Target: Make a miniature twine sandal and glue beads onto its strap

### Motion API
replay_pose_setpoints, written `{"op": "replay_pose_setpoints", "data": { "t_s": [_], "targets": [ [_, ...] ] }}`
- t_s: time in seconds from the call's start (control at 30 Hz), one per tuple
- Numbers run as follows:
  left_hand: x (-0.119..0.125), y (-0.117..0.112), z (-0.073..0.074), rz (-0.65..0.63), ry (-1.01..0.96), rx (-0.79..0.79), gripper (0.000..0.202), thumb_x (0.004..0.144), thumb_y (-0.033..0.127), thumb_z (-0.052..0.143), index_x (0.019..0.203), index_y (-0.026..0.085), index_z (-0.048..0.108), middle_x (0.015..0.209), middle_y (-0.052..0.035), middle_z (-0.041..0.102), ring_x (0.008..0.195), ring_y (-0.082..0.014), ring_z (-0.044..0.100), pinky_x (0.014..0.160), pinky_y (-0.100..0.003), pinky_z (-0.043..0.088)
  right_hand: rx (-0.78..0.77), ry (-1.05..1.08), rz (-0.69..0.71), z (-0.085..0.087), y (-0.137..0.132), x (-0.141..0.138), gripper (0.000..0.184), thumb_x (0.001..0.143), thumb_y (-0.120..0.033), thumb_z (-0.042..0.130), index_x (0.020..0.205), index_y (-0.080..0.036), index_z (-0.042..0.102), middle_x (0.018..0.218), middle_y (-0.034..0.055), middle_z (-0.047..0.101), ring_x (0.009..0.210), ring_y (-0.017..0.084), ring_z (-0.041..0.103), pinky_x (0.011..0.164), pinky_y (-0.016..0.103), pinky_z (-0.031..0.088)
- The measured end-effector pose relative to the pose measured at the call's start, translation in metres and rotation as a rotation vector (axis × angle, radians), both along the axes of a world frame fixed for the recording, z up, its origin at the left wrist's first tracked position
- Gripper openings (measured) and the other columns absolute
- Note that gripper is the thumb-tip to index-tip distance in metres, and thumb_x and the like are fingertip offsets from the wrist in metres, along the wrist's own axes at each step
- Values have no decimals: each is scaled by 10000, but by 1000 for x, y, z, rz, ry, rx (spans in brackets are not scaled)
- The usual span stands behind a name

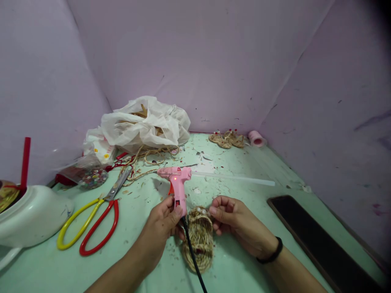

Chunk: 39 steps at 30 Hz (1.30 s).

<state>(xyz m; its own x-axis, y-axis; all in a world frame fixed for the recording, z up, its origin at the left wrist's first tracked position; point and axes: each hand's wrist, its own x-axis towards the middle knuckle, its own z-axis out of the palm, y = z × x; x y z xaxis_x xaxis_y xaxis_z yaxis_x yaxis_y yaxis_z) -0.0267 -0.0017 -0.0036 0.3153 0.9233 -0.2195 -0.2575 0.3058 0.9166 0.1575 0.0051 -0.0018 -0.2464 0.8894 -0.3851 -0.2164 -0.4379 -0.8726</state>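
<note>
My left hand (pixel 160 226) is closed round the handle of a pink glue gun (pixel 177 185) that stands upright, its red light on and its black cord (pixel 194 260) running toward me. A clear glue stick (pixel 235 178) sticks out of the gun's back toward the right. Just right of the gun lies a small woven jute sandal (pixel 200 242) on the green table (pixel 244 264). My right hand (pixel 230 217) pinches the sandal's far end, where small white beads sit.
Scissors with a red and a yellow handle (pixel 91 221) lie left. Behind are loose jute twine (pixel 143 160), a white plastic bag (pixel 146 124), a bag of beads (pixel 91 177), finished jute sandals (pixel 227 139), a pink spool (pixel 256 139). A white container (pixel 30 217) is far left, a dark phone (pixel 317 240) right.
</note>
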Motion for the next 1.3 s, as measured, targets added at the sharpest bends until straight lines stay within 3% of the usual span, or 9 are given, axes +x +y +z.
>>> {"op": "replay_pose_setpoints", "data": {
  "t_s": [0.3, 0.7, 0.77, 0.87, 0.93, 1.0, 1.07, 1.23, 1.3],
  "targets": [
    [0, -1, 2, -15, 51, -14, 244, 772, 389, 572, 842, 158, 541, 692, -21, 584, 654, -133, 525, 581, -234, 424, 67, 63, 47, -3, 1, 0, 296, 606, -291, 764, 694, -151, 518, 544, -51, 564, 471, 49, 493, 469, 179, 408],
    [1, -2, 0, -39, 94, 30, 252, 782, 391, 553, 846, 148, 535, 702, -21, 558, 660, -135, 511, 591, -236, 401, 101, -15, -18, -1, 0, -6, 344, 592, -320, 767, 681, -167, 471, 500, -82, 494, 423, 37, 416, 423, 165, 353],
    [1, -2, 1, -42, 101, 34, 251, 786, 390, 547, 852, 147, 533, 703, -19, 549, 659, -134, 505, 585, -233, 404, 85, -11, -19, 1, -2, -5, 342, 606, -334, 757, 774, -172, 506, 553, -68, 525, 453, 52, 449, 444, 178, 387],
    [-1, -2, 4, -27, 114, 51, 247, 780, 390, 554, 843, 151, 535, 709, -10, 529, 628, -117, 473, 535, -209, 394, 67, -45, -24, 6, -4, 2, 371, 686, -416, 675, 951, -193, 543, 833, 17, 613, 566, 89, 529, 444, 189, 407],
    [-2, -2, 8, 0, 131, 87, 240, 775, 386, 562, 834, 155, 537, 709, -2, 507, 605, -106, 442, 505, -195, 385, 92, -117, -83, 11, -5, 8, 366, 734, -472, 601, 954, -181, 581, 957, 53, 596, 586, 87, 519, 412, 174, 368],
    [-4, -4, 14, 22, 159, 131, 241, 771, 384, 567, 840, 155, 544, 702, 2, 485, 601, -104, 421, 499, -191, 384, 155, -202, -216, 17, -6, 13, 367, 730, -492, 592, 898, -166, 617, 900, 44, 590, 555, 76, 471, 401, 170, 335],
    [-3, -10, 20, 11, 182, 173, 247, 768, 389, 569, 846, 155, 552, 698, 2, 473, 613, -108, 422, 511, -193, 384, 225, -268, -294, 25, -11, 14, 336, 706, -471, 627, 850, -169, 641, 820, 26, 590, 548, 80, 446, 437, 184, 354],
    [10, -38, 21, -195, 228, 363, 275, 752, 436, 555, 799, 169, 599, 673, -5, 492, 615, -123, 438, 550, -213, 359, 318, -273, -42, 37, -45, -7, 383, 678, -541, 617, 871, -218, 685, 866, 64, 652, 793, 209, 560, 757, 334, 452],
    [16, -46, 15, -239, 308, 482, 289, 742, 452, 555, 715, 174, 628, 616, -8, 500, 562, -122, 427, 514, -222, 332, 239, -289, -59, 36, -62, -16, 422, 629, -578, 637, 904, -260, 680, 860, 63, 656, 820, 249, 570, 789, 386, 451]
  ]
}}
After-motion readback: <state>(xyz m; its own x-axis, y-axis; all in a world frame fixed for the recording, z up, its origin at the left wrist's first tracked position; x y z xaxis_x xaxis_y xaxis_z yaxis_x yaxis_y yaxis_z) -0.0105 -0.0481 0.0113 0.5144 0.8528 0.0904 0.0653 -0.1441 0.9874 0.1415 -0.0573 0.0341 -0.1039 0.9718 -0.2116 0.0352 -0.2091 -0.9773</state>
